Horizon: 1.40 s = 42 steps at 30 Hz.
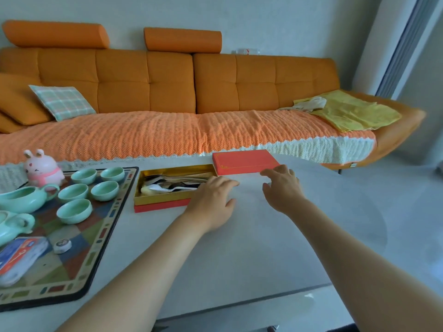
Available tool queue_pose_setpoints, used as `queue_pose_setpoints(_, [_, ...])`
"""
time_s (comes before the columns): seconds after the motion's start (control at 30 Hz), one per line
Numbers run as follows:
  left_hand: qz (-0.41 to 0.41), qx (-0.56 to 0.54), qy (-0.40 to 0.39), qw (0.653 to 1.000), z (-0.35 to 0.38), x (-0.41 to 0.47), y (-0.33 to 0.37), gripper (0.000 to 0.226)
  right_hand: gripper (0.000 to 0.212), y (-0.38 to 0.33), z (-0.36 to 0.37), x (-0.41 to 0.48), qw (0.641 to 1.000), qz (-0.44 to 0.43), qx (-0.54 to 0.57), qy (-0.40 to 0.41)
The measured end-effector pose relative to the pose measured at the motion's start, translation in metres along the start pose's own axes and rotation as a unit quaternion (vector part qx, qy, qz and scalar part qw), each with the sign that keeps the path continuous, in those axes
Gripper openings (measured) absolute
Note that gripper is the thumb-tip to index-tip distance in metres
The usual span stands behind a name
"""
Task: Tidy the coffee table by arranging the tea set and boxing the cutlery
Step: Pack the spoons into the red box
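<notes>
A red box with a gold lining (167,198) lies open on the white coffee table, with several pieces of cutlery (172,184) inside. Its red lid (244,161) lies behind and to the right, near the table's far edge. My left hand (213,200) rests at the box's right end, fingers relaxed over the rim. My right hand (282,185) hovers just in front of the lid with its fingers spread, holding nothing. Several pale green tea cups (96,185) stand on a patterned mat (96,240) at the left, beside a green pitcher (26,198).
A pink rabbit figure (42,167) stands behind the cups. A green teapot (12,226), a tissue pack (19,257) and a small round tin (62,245) lie on the mat. An orange sofa (167,97) runs behind the table.
</notes>
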<state>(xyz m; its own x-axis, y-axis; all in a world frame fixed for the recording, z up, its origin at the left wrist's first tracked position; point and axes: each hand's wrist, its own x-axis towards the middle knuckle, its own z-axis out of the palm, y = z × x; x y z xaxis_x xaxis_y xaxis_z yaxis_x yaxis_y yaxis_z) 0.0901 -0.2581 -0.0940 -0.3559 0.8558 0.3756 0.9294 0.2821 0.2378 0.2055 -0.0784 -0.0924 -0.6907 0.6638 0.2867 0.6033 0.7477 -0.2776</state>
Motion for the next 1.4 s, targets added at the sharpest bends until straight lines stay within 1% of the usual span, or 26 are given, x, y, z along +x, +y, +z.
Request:
queue_pose_setpoints(0.1, [0.017, 0.015, -0.015, 1.0, 0.02, 0.019, 0.021, 0.045, 0.04, 0.032, -0.001, 0.001, 0.997, 0.054, -0.004, -0.052])
queue_pose_setpoints(0.17, [0.024, 0.024, -0.028, 0.999, 0.029, 0.031, 0.031, 0.047, 0.036, 0.044, -0.001, 0.002, 0.994, 0.053, 0.008, -0.095])
queue_pose_setpoints(0.23, [0.022, 0.013, -0.048, 0.999, 0.036, 0.04, 0.039, 0.048, 0.028, 0.049, -0.002, 0.004, 0.992, 0.033, 0.021, -0.117])
queue_pose_setpoints(0.3, [0.025, 0.004, -0.063, 0.998, 0.041, 0.046, 0.045, 0.05, 0.024, 0.05, -0.003, 0.006, 0.993, 0.016, 0.021, -0.112])
queue_pose_setpoints(0.4, [0.029, -0.006, -0.07, 0.997, 0.047, 0.047, 0.05, 0.051, 0.024, 0.049, -0.008, 0.005, 0.995, 0.009, 0.004, -0.096])
queue_pose_setpoints(0.57, [0.026, -0.026, -0.062, 0.997, 0.055, 0.043, 0.055, 0.049, 0.034, 0.042, -0.025, -0.01, 0.992, 0.013, 0.04, -0.116])
queue_pose_setpoints(0.63, [0.029, -0.03, -0.057, 0.998, 0.054, 0.04, 0.056, 0.048, 0.027, 0.038, -0.033, -0.018, 0.989, -0.004, 0.06, -0.133])
queue_pose_setpoints(0.7, [0.037, -0.018, -0.037, 0.998, 0.051, 0.036, 0.056, 0.046, 0.02, 0.033, -0.036, -0.024, 0.984, -0.043, 0.058, -0.16])
queue_pose_setpoints(0.8, [0.045, -0.007, -0.013, 0.999, 0.044, 0.028, 0.053, 0.04, 0.015, 0.022, -0.039, -0.027, 0.974, -0.106, 0.045, -0.195])
queue_pose_setpoints(0.87, [0.045, -0.014, -0.02, 0.999, 0.037, 0.02, 0.048, 0.036, 0.014, 0.013, -0.04, -0.028, 0.966, -0.126, 0.056, -0.221])
queue_pose_setpoints(0.93, [0.051, -0.006, -0.03, 0.998, 0.03, 0.011, 0.041, 0.035, 0.011, 0.007, -0.04, -0.028, 0.96, -0.129, 0.078, -0.236])
queue_pose_setpoints(1.03, [0.063, 0.021, -0.014, 0.998, 0.02, 0.0, 0.029, 0.038, 0.011, 0.0, -0.037, -0.028, 0.967, -0.119, 0.095, -0.203])
queue_pose_setpoints(1.1, [0.065, 0.021, 0.014, 0.998, 0.013, -0.002, 0.022, 0.039, 0.019, -0.002, -0.034, -0.026, 0.975, -0.102, 0.107, -0.166])
queue_pose_setpoints(1.2, [0.057, 0.014, 0.052, 0.997, 0.001, -0.002, 0.012, 0.043, 0.028, -0.006, -0.034, -0.023, 0.982, -0.074, 0.146, -0.09])
queue_pose_setpoints(1.3, [0.058, 0.008, 0.087, 0.994, -0.009, -0.001, 0.005, 0.049, 0.031, -0.012, -0.035, -0.02, 0.976, -0.058, 0.207, -0.022])
queue_pose_setpoints(1.4, [0.052, 0.027, 0.116, 0.992, -0.019, -0.002, -0.004, 0.054, 0.035, -0.024, -0.03, -0.016, 0.976, -0.087, 0.198, 0.001])
